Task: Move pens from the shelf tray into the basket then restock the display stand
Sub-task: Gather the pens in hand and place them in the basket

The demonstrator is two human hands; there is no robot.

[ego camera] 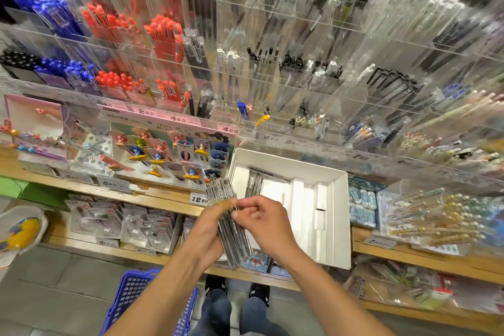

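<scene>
My left hand (206, 232) grips a thick bundle of clear-barrelled pens (234, 237), held upright in front of the shelf edge. My right hand (261, 222) pinches the bundle near its upper part with thumb and fingers. Behind the hands, a white cardboard shelf tray (338, 215) rests on the wooden shelf; a few pens (255, 185) lie at its back left, the remainder of it looks bare. A blue plastic basket (133, 294) stands on the floor below my left forearm. The clear acrylic display stand (272, 68) fills the upper view with compartments of blue, red, black and clear pens.
A cardboard display of character pens (174, 153) stands left of the tray. Packaged items (122, 224) lie on the lower shelf, beaded pens (436, 215) to the right. Price tags line the wooden shelf edges. My shoes (237, 292) are on the grey tiled floor.
</scene>
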